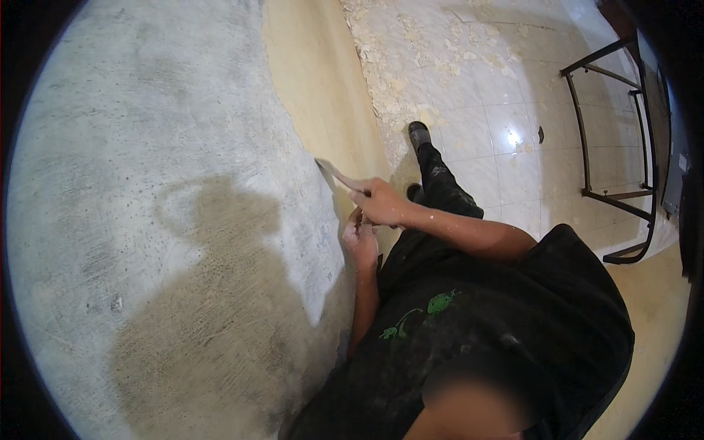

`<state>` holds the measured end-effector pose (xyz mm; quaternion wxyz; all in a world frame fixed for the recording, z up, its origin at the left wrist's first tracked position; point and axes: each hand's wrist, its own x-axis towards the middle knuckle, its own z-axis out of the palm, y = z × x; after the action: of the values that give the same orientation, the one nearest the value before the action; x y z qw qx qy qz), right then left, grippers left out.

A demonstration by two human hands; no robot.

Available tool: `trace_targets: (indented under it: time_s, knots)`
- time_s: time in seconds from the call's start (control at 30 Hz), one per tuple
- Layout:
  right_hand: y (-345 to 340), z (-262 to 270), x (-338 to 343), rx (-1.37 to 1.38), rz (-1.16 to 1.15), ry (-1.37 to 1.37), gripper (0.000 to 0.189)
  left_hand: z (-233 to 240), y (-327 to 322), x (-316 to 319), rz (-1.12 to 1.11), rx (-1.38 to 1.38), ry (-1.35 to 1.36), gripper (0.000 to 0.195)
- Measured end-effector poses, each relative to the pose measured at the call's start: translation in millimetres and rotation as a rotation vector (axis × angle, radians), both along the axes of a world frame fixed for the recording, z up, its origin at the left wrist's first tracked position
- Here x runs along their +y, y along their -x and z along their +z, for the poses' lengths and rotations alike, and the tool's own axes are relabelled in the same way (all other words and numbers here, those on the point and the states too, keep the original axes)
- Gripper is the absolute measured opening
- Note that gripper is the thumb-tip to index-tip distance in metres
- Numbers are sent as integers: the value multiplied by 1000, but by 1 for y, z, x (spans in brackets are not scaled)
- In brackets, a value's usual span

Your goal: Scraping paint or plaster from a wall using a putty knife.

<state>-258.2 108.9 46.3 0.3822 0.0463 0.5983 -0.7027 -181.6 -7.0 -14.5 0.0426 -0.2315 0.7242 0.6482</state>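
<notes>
My right hand (379, 202) is closed around a scraper (338, 175), whose thin blade points up and left. Its tip meets the wall at the border between bare grey plaster (220, 126) and a strip of yellowish paint (313, 71). Close below the right hand, my left hand (361, 240) has bent fingers dusted with pale powder. Whether it grips the scraper's handle end cannot be told, since the right hand partly covers that spot. A shadow of head and shoulders falls across the plaster.
Pale paint flakes (396, 85) lie along the wall's foot on the tiled floor (467, 132). A dark metal frame (586, 132) stands at the right. One small dark piece (541, 135) lies on the tiles. My shoe (419, 133) is near the flakes.
</notes>
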Motion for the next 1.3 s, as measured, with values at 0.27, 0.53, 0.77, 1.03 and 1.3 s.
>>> trace_targets:
  time_s: [0.27,0.53,0.77,1.03,1.3]
  knots:
    - [19,-11,-5,386,-39,-247,45,16,5,7,-3,-51,-60,24]
    - [17,4,-8,308,-33,-185,44,0,2,-7,80,6,-100,27]
    - [4,-14,-5,416,24,-159,45,7,7,-4,13,12,-56,28]
    - [5,3,0,377,15,-23,45,-7,-1,-6,-15,57,-116,28]
    - [16,14,0,371,67,-129,47,3,2,2,-46,-53,-108,30]
